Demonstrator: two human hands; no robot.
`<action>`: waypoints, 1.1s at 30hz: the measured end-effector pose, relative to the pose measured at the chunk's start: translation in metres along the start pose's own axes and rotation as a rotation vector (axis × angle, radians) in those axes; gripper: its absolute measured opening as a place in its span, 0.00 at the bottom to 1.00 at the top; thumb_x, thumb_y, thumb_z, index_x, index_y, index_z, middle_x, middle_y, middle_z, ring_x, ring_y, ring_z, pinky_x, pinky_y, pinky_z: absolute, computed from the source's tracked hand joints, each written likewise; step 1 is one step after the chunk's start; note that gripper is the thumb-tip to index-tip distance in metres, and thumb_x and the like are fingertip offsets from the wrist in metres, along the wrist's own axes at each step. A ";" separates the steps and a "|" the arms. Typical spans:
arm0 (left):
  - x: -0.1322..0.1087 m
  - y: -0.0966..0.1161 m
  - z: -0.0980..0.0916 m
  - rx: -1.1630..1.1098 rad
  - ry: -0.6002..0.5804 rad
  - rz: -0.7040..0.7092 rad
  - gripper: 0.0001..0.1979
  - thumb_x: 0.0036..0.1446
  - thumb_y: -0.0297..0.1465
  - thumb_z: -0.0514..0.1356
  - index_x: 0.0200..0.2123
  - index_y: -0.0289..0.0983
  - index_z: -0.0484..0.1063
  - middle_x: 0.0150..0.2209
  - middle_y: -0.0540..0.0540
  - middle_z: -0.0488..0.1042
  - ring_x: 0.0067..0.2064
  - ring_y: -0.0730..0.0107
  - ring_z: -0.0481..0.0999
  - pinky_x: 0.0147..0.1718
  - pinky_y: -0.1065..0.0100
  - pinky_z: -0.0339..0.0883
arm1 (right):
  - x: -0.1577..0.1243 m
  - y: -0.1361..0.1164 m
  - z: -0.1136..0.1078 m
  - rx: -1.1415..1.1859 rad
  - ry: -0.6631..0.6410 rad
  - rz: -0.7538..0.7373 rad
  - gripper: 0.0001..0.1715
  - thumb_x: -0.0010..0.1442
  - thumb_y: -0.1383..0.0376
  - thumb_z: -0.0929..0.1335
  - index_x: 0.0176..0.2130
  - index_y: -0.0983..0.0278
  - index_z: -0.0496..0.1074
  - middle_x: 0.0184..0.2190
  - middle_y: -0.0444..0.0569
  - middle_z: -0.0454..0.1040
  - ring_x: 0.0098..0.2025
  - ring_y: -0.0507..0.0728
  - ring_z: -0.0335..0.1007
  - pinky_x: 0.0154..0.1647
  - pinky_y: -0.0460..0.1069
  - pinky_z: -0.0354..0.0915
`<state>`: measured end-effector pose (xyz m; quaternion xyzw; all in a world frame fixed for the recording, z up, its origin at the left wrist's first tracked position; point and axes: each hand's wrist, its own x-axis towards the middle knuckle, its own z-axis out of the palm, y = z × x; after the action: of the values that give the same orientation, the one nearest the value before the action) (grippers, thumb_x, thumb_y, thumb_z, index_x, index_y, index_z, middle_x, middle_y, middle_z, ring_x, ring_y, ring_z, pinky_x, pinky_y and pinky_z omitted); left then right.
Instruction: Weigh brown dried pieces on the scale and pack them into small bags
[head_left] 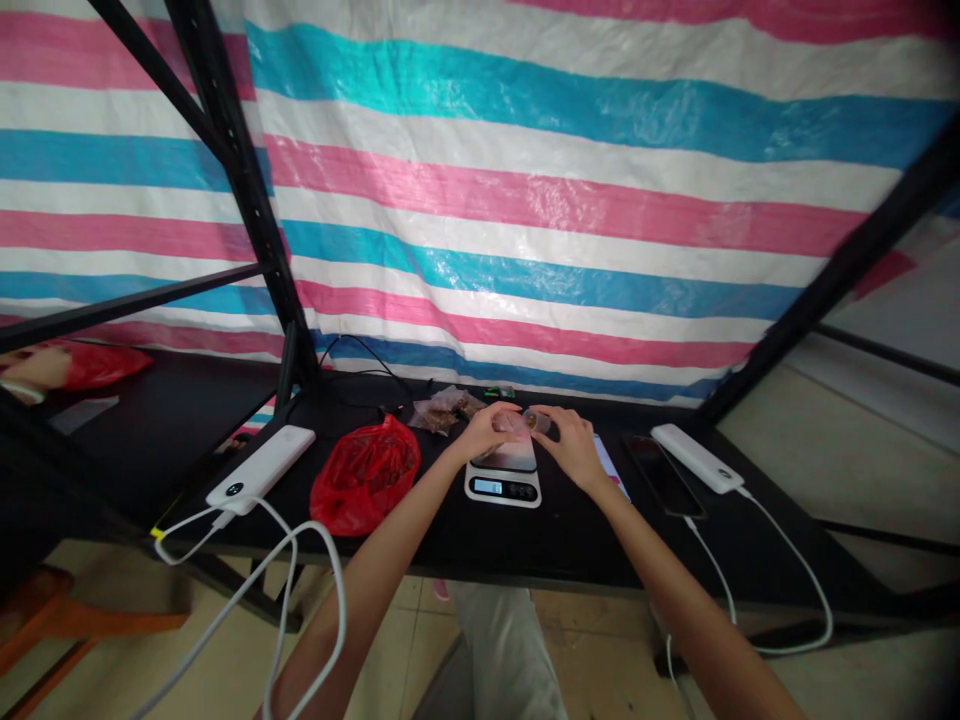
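My left hand (489, 432) is holding clear plastic (511, 424), my right hand (568, 440) is pinching a small cup (536, 420); they are facing closely over the scale (503, 478), perhaps for steadiness.

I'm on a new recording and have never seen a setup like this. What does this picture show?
There is no machine here: these are a person's bare hands, seen by one head-worn camera looking forward and down. The left hand and right hand are close together over a digital scale on a black table. The right holds a small clear cup; the left holds something see-through, too blurred to name. Leftward lie small clear bags with brown contents, a red bag and what looks like a power bank; rightward, a phone.
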<state>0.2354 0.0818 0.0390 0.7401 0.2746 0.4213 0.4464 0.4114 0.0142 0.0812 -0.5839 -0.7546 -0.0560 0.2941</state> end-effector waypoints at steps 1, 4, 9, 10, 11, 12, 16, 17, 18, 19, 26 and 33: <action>0.000 0.003 -0.001 -0.053 0.002 -0.012 0.27 0.40 0.30 0.67 0.45 0.35 0.64 0.42 0.43 0.72 0.43 0.65 0.72 0.43 0.65 0.63 | 0.003 -0.004 -0.005 -0.024 0.007 -0.025 0.17 0.55 0.62 0.65 0.46 0.56 0.68 0.43 0.48 0.73 0.44 0.60 0.64 0.42 0.54 0.56; 0.001 0.013 0.000 -0.189 0.011 -0.021 0.28 0.38 0.31 0.68 0.43 0.36 0.61 0.37 0.46 0.73 0.39 0.69 0.73 0.40 0.67 0.64 | 0.012 -0.015 -0.018 -0.086 0.016 -0.085 0.17 0.56 0.62 0.65 0.47 0.56 0.67 0.45 0.48 0.72 0.46 0.60 0.62 0.42 0.54 0.54; 0.000 0.020 0.002 -0.315 -0.014 0.013 0.28 0.37 0.30 0.68 0.42 0.37 0.60 0.35 0.49 0.71 0.36 0.71 0.73 0.39 0.67 0.64 | 0.024 -0.024 -0.034 -0.238 -0.021 -0.205 0.19 0.57 0.63 0.64 0.49 0.55 0.66 0.45 0.49 0.71 0.46 0.60 0.61 0.42 0.54 0.53; 0.000 0.021 0.002 -0.325 -0.016 0.008 0.29 0.36 0.29 0.69 0.42 0.37 0.60 0.35 0.49 0.71 0.37 0.71 0.73 0.39 0.67 0.64 | 0.025 -0.026 -0.037 -0.274 -0.030 -0.236 0.19 0.57 0.64 0.64 0.50 0.55 0.66 0.45 0.49 0.70 0.46 0.60 0.61 0.43 0.54 0.52; 0.000 0.022 0.002 -0.331 -0.015 0.000 0.29 0.36 0.29 0.69 0.42 0.37 0.60 0.35 0.49 0.71 0.37 0.71 0.73 0.39 0.67 0.65 | 0.026 -0.028 -0.040 -0.308 -0.040 -0.269 0.20 0.57 0.65 0.64 0.50 0.55 0.66 0.46 0.49 0.70 0.46 0.60 0.60 0.43 0.55 0.52; 0.000 0.023 0.003 -0.338 -0.012 -0.011 0.30 0.36 0.28 0.69 0.43 0.37 0.59 0.34 0.49 0.71 0.37 0.71 0.73 0.39 0.66 0.65 | 0.028 -0.030 -0.043 -0.340 -0.048 -0.301 0.21 0.57 0.66 0.64 0.51 0.55 0.65 0.46 0.49 0.70 0.46 0.61 0.60 0.44 0.56 0.51; 0.000 0.024 0.004 -0.343 -0.013 -0.025 0.31 0.35 0.26 0.69 0.44 0.36 0.59 0.33 0.50 0.70 0.36 0.72 0.73 0.38 0.67 0.65 | 0.031 -0.043 -0.053 -0.434 -0.080 -0.405 0.22 0.57 0.69 0.62 0.51 0.56 0.65 0.46 0.51 0.69 0.47 0.62 0.58 0.45 0.57 0.49; 0.001 0.023 0.004 -0.333 -0.018 -0.020 0.32 0.35 0.25 0.68 0.45 0.36 0.59 0.34 0.49 0.71 0.36 0.72 0.73 0.38 0.67 0.65 | 0.032 -0.046 -0.055 -0.452 -0.089 -0.425 0.21 0.58 0.70 0.62 0.51 0.57 0.66 0.47 0.51 0.69 0.47 0.62 0.57 0.45 0.58 0.48; 0.001 0.022 0.003 -0.317 -0.020 -0.015 0.32 0.35 0.25 0.68 0.45 0.36 0.59 0.34 0.49 0.71 0.36 0.72 0.73 0.38 0.68 0.65 | 0.033 -0.048 -0.056 -0.470 -0.097 -0.443 0.21 0.58 0.71 0.61 0.50 0.57 0.66 0.47 0.52 0.68 0.47 0.63 0.57 0.46 0.58 0.48; 0.002 0.021 0.002 -0.294 -0.020 -0.009 0.32 0.35 0.25 0.68 0.45 0.36 0.59 0.34 0.49 0.71 0.36 0.72 0.73 0.38 0.68 0.65 | 0.033 -0.051 -0.056 -0.490 -0.105 -0.461 0.22 0.58 0.72 0.60 0.50 0.58 0.66 0.47 0.52 0.68 0.47 0.63 0.57 0.46 0.59 0.48; 0.007 0.016 -0.008 0.095 -0.015 0.014 0.28 0.36 0.28 0.68 0.44 0.36 0.64 0.39 0.45 0.74 0.39 0.67 0.73 0.39 0.67 0.65 | 0.029 -0.050 -0.055 -0.531 -0.089 -0.456 0.21 0.59 0.73 0.58 0.50 0.60 0.66 0.48 0.55 0.68 0.49 0.64 0.57 0.49 0.60 0.47; 0.010 -0.004 0.006 0.371 -0.118 0.045 0.36 0.32 0.26 0.69 0.50 0.34 0.63 0.49 0.39 0.68 0.51 0.54 0.66 0.50 0.57 0.58 | 0.013 -0.035 -0.050 -0.458 -0.075 -0.364 0.21 0.59 0.70 0.60 0.51 0.59 0.64 0.46 0.53 0.69 0.48 0.63 0.58 0.48 0.59 0.47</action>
<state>0.2454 0.0893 0.0379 0.8390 0.3042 0.3295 0.3083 0.3965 -0.0075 0.1377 -0.4917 -0.8251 -0.2550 0.1118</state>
